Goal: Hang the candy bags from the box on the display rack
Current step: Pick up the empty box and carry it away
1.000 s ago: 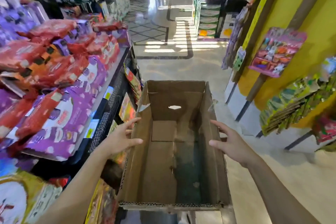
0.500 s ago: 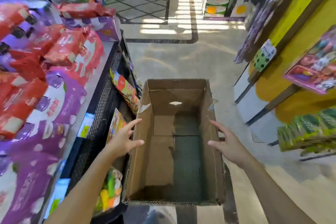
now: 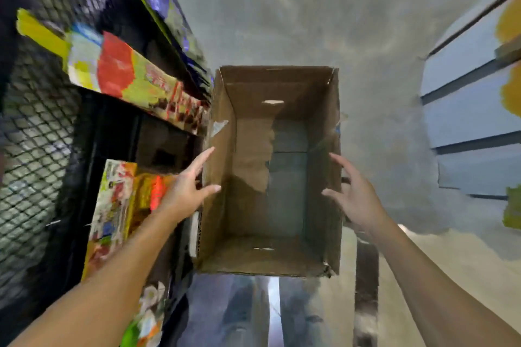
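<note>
The cardboard box (image 3: 262, 253) sits open-topped below the person, and its inside shows only bare cardboard: no candy bags are left in it. The candy bags (image 3: 112, 205) in view hang on the black mesh display rack (image 3: 33, 155) just left of the box, with another row (image 3: 135, 76) further up that side. Hanging looks finished, so the step in hand is probably taking up the empty box. To do it well, both palms should close flat on the long side walls at about mid-length, so that the light box lifts level and stays off the bags to its left. The left hand (image 3: 186, 189) is spread wide at the box's left wall, thumb reaching over the rim. The right hand (image 3: 358, 194) mirrors it at the right wall, fingers straight and parted. Neither grasps anything, and blur hides whether the fingertips touch the cardboard.
</note>
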